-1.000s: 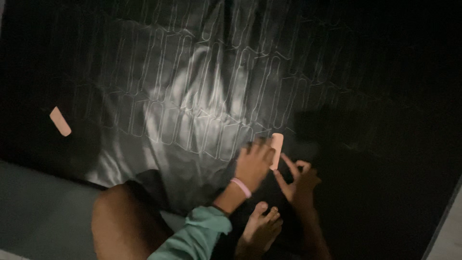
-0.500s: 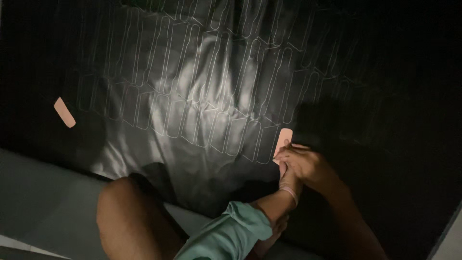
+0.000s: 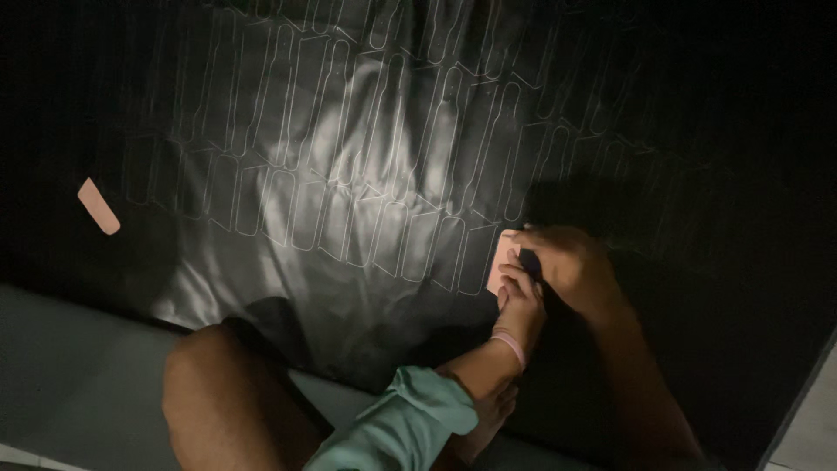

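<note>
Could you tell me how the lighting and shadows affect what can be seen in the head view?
Head view: dim overall; glare brightens the middle of the black sheet, showing its drawn outlines; the right side falls into deep shadow; the left hand and right hand on the pink template are underexposed; a second pink piece lies far left.

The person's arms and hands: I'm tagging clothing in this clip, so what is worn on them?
The left arm wears a loose, pale green long sleeve, pushed back from the wrist. A thin pink band circles that wrist, and the left hand is bare. The right hand and forearm are bare, with no sleeve, glove or jewellery visible in the dim light.
</note>
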